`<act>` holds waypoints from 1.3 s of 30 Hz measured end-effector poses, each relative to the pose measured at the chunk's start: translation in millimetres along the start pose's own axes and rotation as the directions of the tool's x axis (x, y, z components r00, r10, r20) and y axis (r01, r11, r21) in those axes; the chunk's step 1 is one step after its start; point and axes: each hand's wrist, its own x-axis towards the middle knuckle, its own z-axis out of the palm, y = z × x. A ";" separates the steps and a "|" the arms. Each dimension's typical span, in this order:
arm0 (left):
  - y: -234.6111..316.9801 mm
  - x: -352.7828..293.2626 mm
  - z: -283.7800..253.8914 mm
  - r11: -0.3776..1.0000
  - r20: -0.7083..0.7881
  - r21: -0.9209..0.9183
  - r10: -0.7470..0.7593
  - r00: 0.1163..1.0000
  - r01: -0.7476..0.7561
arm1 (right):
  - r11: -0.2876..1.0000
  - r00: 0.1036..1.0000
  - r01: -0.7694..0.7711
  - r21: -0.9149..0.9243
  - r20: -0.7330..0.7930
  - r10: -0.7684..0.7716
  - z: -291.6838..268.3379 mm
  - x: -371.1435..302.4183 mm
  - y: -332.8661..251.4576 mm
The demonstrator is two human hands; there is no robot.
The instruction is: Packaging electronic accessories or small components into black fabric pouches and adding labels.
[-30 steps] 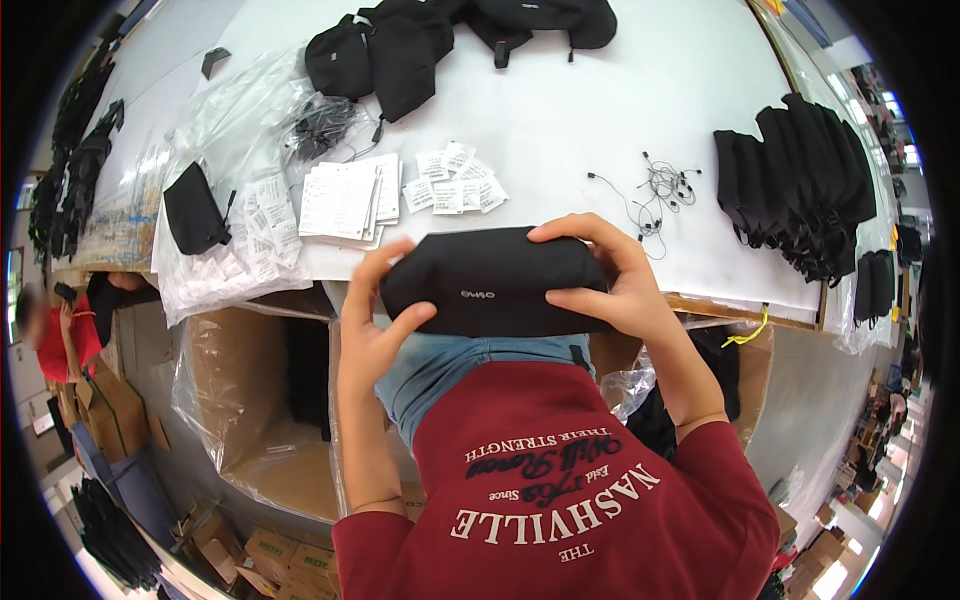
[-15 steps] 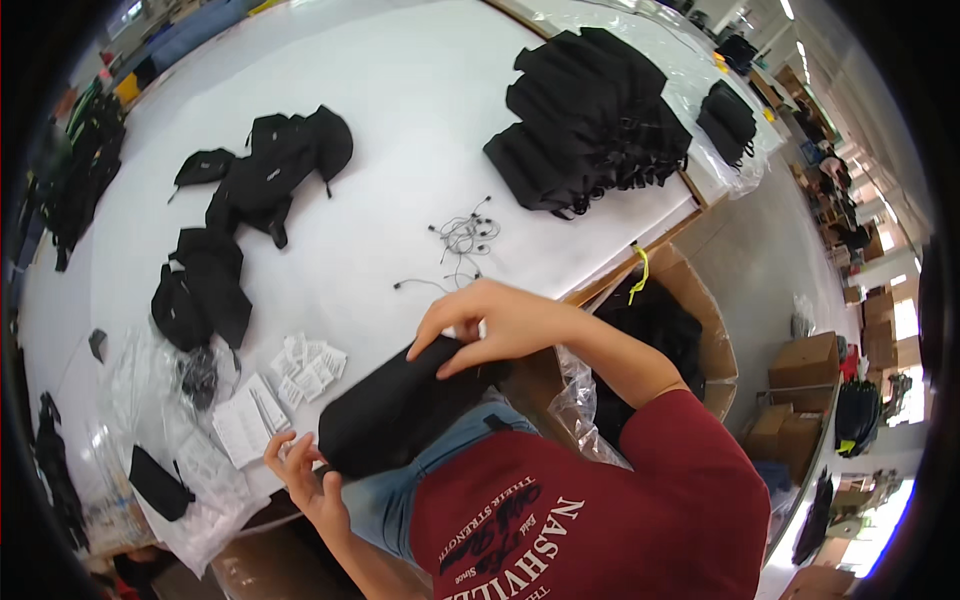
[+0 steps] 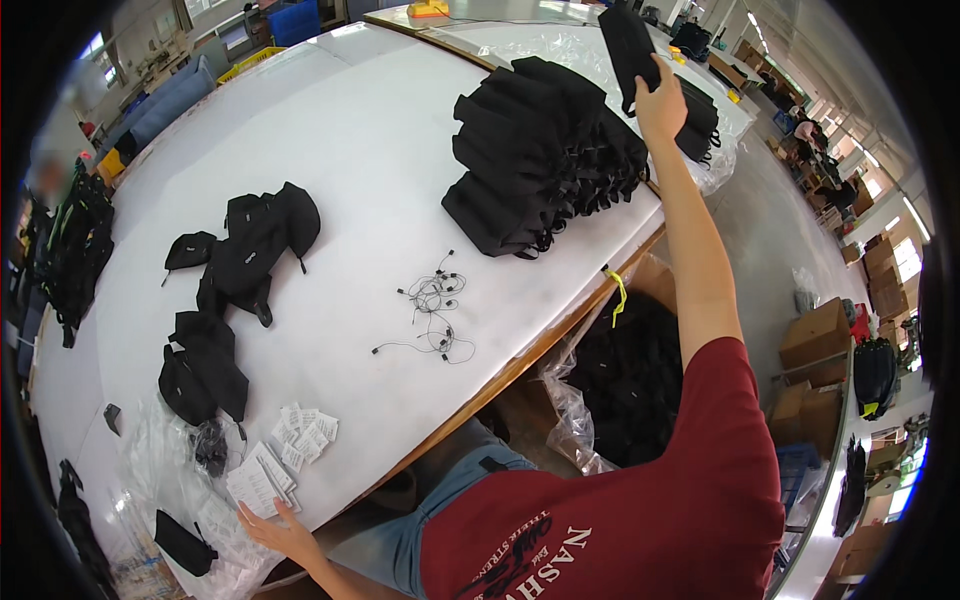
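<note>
Up at the far right, my right hand (image 3: 660,108) is closed on one end of a black fabric pouch (image 3: 628,50) and holds it above the table. Below it lie a smaller group of black pouches (image 3: 697,128) and a large fanned pile of black pouches (image 3: 530,150). My left hand (image 3: 275,532) is at the table's near left edge, fingers stretched out against a stack of white printed cards (image 3: 256,482). Smaller white labels (image 3: 304,434) lie scattered just beyond. A tangle of thin dark tag strings (image 3: 435,295) rests mid-table.
Several black bags (image 3: 245,250) lie on the left of the white table (image 3: 350,130). Clear plastic wrap (image 3: 150,470) and another black pouch (image 3: 184,543) are near the left hand. A lined carton (image 3: 630,380) of black items stands beside the table's wooden edge.
My right hand has carried the black pouch from in front of my body to the far right, arm outstretched. My left hand has come off the pouch and down to the white cards.
</note>
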 end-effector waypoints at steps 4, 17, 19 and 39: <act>-28.4 0.8 11.8 0.996 0.055 0.045 -0.080 0.995 0.077 | 0.990 0.849 0.052 -0.129 0.528 0.024 36.4 -12.9 10.7; -36.6 24.9 13.4 0.925 0.144 0.296 -0.289 0.946 0.238 | 0.924 0.920 0.121 0.363 0.308 -0.242 -36.5 -81.9 -66.4; -41.9 27.5 10.3 0.922 0.164 0.312 -0.289 0.943 0.228 | 0.843 0.696 -0.046 0.537 0.622 -0.358 -60.5 -130.3 -92.9; 13.5 40.8 -47.4 0.625 0.363 -0.620 -0.307 0.880 0.474 | 0.816 0.130 0.007 0.578 0.808 -0.574 -82.2 -284.3 -189.3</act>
